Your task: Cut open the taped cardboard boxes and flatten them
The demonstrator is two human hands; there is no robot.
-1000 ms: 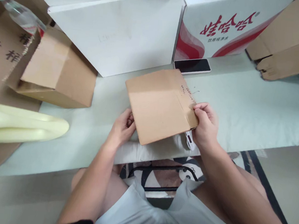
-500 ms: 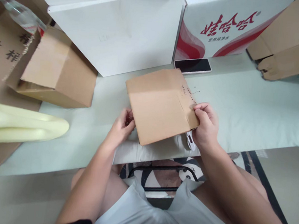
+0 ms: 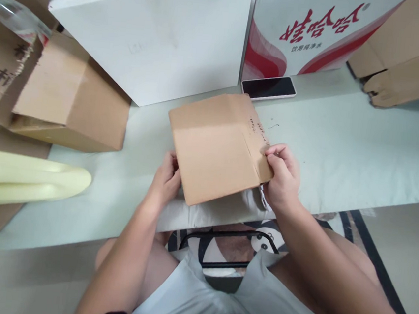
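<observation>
A folded piece of brown cardboard [image 3: 214,147] is tilted above the table edge, with a torn, perforated strip and a crease on its right side. My right hand [image 3: 283,176] pinches its lower right corner between thumb and fingers. At the left edge, my left hand [image 3: 166,180] has its fingers curled against the cardboard, their tips hidden behind it. A small white object [image 3: 264,200] shows partly below the cardboard by my right hand; its kind is not clear.
A phone [image 3: 268,87] lies behind the cardboard, before a white-and-red carton [image 3: 302,42] and a large white box [image 3: 161,44]. On the left are an open cardboard box [image 3: 99,102], a plastic bottle [image 3: 17,15] and a pale yellow object [image 3: 29,179]. Another cardboard box [image 3: 411,63] stands right.
The cardboard and both hands have shifted slightly left in view, partly with the camera. My left hand's fingers are now more hidden behind the edge, and the crease at right gapes more.
</observation>
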